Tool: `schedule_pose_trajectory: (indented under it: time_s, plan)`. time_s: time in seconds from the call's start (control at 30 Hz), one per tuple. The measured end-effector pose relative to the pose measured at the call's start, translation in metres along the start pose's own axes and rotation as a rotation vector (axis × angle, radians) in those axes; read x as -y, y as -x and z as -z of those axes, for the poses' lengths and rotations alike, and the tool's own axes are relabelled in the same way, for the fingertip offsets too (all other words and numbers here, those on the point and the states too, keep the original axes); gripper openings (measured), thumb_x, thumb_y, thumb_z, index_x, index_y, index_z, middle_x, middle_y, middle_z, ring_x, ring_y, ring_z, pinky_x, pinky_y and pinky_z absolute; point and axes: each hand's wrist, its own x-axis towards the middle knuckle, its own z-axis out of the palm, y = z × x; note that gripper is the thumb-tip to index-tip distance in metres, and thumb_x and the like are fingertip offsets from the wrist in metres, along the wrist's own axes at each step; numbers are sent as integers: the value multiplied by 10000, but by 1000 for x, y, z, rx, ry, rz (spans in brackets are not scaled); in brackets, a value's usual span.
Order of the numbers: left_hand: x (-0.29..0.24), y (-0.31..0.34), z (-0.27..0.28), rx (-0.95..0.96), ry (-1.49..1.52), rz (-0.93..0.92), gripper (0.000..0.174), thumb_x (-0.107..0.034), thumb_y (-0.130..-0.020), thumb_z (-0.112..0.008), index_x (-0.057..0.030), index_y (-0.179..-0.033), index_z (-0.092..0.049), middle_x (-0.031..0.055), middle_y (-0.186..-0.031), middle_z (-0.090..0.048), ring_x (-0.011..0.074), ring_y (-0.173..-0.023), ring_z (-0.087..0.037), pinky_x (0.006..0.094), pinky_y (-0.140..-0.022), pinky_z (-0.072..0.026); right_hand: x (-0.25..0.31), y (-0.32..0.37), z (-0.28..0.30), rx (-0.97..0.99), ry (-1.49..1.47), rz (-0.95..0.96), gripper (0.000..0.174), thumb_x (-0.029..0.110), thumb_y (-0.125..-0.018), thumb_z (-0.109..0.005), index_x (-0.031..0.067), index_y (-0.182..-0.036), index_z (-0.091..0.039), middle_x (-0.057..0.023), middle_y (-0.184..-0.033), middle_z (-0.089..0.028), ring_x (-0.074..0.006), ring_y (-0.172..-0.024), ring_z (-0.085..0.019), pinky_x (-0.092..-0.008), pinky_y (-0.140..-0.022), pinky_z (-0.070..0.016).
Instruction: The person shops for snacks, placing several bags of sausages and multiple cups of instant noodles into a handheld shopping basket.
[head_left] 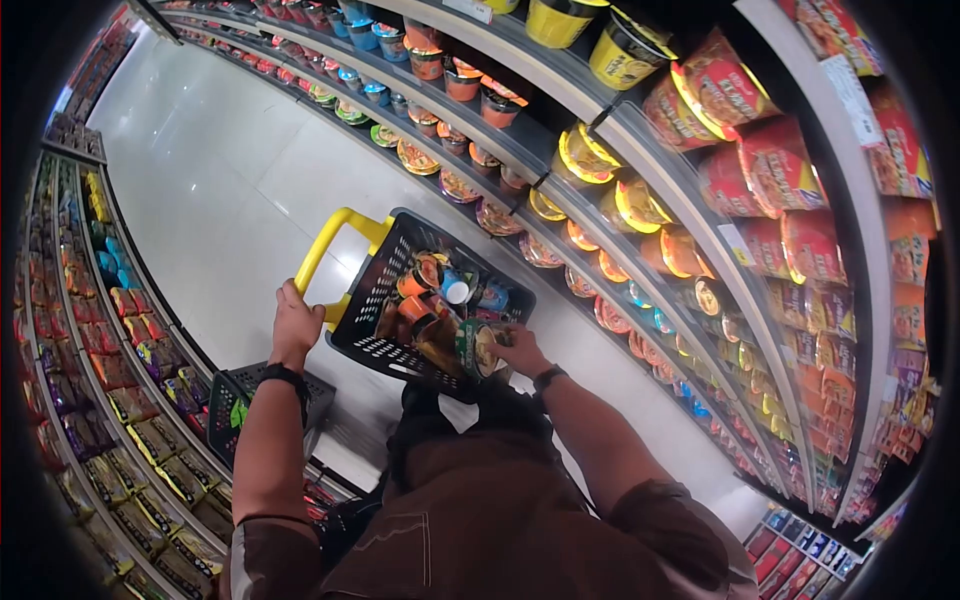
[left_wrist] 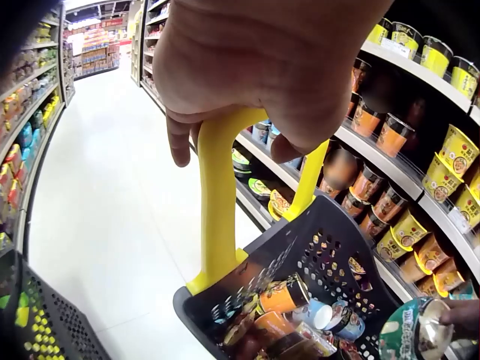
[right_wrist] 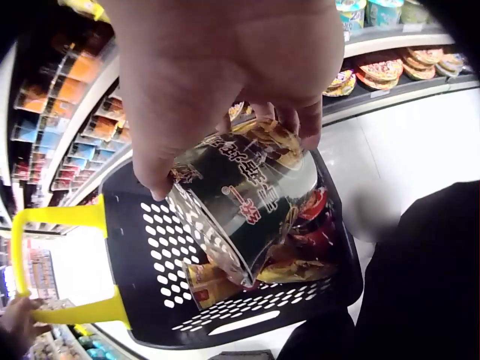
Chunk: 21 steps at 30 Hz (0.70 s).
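My left hand (head_left: 298, 318) grips the yellow handle (left_wrist: 217, 202) of a dark perforated shopping basket (right_wrist: 135, 247). In the right wrist view, my right hand (right_wrist: 232, 82) holds a dark green instant noodle cup (right_wrist: 240, 187) by its upper end, thumb on one side and fingers on the other. That cup is tilted over the basket's near side, overlapping the goods inside. Orange and black noodle cups (left_wrist: 283, 294), a white-lidded cup (head_left: 457, 292) and several packets lie jumbled in the basket. The bottom of the pile is hidden.
Shelves of yellow cups (head_left: 618, 48), orange cups (left_wrist: 394, 135) and red noodle bags (head_left: 770, 165) curve along the right. Packet shelves (head_left: 130, 400) line the left. A second dark basket (left_wrist: 56, 322) stands at lower left. The pale floor (head_left: 200, 170) runs between them.
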Motion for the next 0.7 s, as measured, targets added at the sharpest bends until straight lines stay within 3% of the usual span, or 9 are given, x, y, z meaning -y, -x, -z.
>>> schedule_pose_trajectory:
  time_s: [0.17,0.23,0.37,0.43,0.57,0.63,0.7]
  plan:
    - [0,-1,0,9,30,-30,563,-116,-753,-581,-10,-1225,-293,247,-1164,-406,427,-1017,-491,434,-873,-427,-18,-34,-36,66,-76,-96,872,510,-607,-727,-5,-1242,-424,-248,-1196,-435,-357,-1105,-467,-383,-942,-394]
    - [0,0,0,10,31,-41,561,-107,-754,-580,-4,-1226,-295,248,-1164,-405,426,-1015,-490,432,-874,-426,-13,-37,-43,12,89,-160,888,539,-588,-719,46,-1263,-417,-258,-1206,-428,-360,-1115,-464,-390,-946,-390]
    - [-5,1,5,30,63,-22,569,-92,-757,-578,-3,-1236,-284,242,-1172,-404,433,-1016,-486,433,-871,-428,-13,-55,-59,-14,102,-231,890,543,-581,-716,82,-1276,-406,-252,-1230,-421,-372,-1118,-459,-402,-954,-383]
    - [-5,1,2,35,75,-25,571,-95,-756,-583,-4,-1233,-284,238,-1178,-404,441,-1018,-485,440,-866,-430,-16,-71,-70,-95,48,-153,851,485,-604,-740,-7,-1227,-434,-214,-1135,-546,-319,-1053,-541,-372,-925,-413]
    - [3,-1,-6,-14,61,-45,578,-78,-755,-581,-4,-1246,-286,238,-1177,-403,443,-1022,-481,441,-870,-429,-26,-98,-93,-230,75,-98,800,428,-607,-744,5,-1216,-445,-202,-1140,-546,-315,-1048,-542,-363,-912,-422]
    - [3,2,-8,-35,62,-72,584,-74,-753,-583,-5,-1251,-287,238,-1174,-403,444,-1020,-481,441,-872,-427,-27,-101,-95,-54,206,80,676,401,-606,-726,38,-1140,-525,-189,-1083,-579,-318,-1020,-557,-372,-885,-436]
    - [2,2,-6,-33,45,-38,605,-69,-741,-593,-1,-1258,-286,240,-1170,-404,444,-1031,-473,442,-881,-421,0,-72,-83,-200,432,146,542,386,-604,-701,67,-1031,-601,-166,-1012,-608,-307,-969,-579,-379,-845,-452]
